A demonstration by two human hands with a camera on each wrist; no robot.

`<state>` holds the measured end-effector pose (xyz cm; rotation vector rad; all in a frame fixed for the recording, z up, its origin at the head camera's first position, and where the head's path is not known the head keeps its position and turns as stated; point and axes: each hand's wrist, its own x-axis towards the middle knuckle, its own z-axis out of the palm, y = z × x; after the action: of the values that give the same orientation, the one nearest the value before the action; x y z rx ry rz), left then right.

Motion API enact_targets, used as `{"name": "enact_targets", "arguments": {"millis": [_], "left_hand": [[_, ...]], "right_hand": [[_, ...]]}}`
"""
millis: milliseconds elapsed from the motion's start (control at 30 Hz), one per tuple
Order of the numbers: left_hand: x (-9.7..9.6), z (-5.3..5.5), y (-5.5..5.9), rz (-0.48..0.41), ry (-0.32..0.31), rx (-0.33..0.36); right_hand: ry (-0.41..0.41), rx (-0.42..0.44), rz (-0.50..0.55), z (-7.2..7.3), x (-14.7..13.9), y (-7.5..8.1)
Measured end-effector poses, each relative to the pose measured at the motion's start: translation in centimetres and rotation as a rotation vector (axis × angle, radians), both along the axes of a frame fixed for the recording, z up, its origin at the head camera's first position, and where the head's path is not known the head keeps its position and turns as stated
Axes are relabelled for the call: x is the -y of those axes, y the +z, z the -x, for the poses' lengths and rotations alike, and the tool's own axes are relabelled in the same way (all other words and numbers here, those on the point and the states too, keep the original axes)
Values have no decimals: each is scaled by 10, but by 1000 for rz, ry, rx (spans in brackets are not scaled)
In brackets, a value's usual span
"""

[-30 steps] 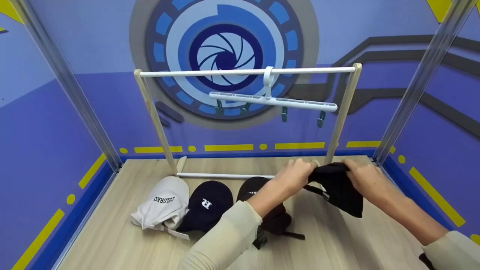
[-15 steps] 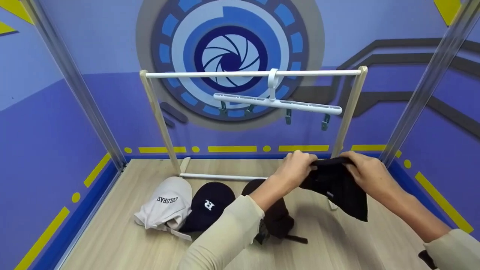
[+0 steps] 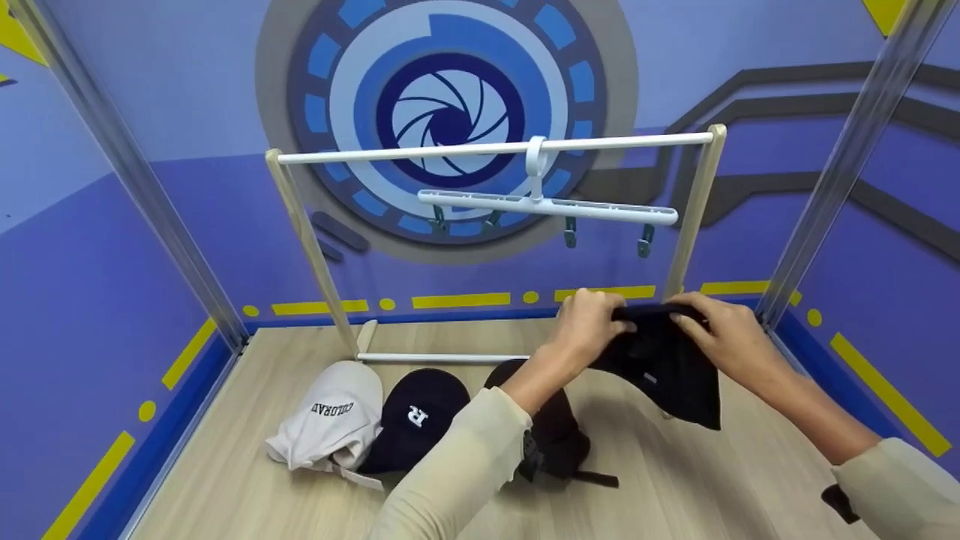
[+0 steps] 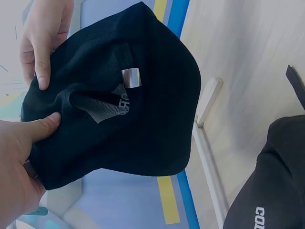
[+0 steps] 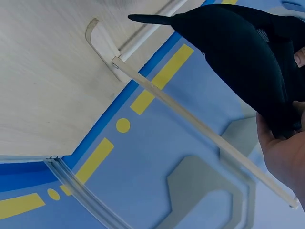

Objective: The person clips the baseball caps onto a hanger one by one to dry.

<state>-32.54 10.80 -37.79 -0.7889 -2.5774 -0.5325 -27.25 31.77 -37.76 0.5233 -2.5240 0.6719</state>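
Both hands hold a black cap (image 3: 667, 364) in the air at the right of the head view. My left hand (image 3: 589, 322) pinches one side of its upper edge, thumb toward me. The other side of that edge is pinched by my right hand (image 3: 724, 334). In the left wrist view the cap (image 4: 157, 109) shows a silver buckle on its strap and a brim pointing away from the hands. Behind and above hangs a white clip hanger (image 3: 551, 206) with dark clips, hooked on the rack's top bar.
A white cap (image 3: 334, 412), a navy cap (image 3: 424, 405) with an R and a dark brown cap (image 3: 559, 427) lie in a row on the wooden tabletop (image 3: 225, 450). The left forearm partly covers the brown one. A wood-and-white rack (image 3: 315, 247) stands behind them.
The black cap and both hands have risen slightly. The cap has turned, so its strap no longer sticks out at the left. The three other caps and hanger stay put.
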Motion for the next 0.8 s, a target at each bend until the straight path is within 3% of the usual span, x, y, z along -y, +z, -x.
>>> {"name": "enact_targets", "arguments": {"millis": [267, 567, 800], "left_hand": [[-9, 11, -2, -76, 29, 46], [-17, 18, 3, -108, 48, 98], [-17, 30, 7, -69, 8, 94]], "right_hand": [[-33, 54, 47, 9, 3, -1], [-50, -18, 58, 20, 5, 2], [-56, -46, 71, 34, 5, 4]]}}
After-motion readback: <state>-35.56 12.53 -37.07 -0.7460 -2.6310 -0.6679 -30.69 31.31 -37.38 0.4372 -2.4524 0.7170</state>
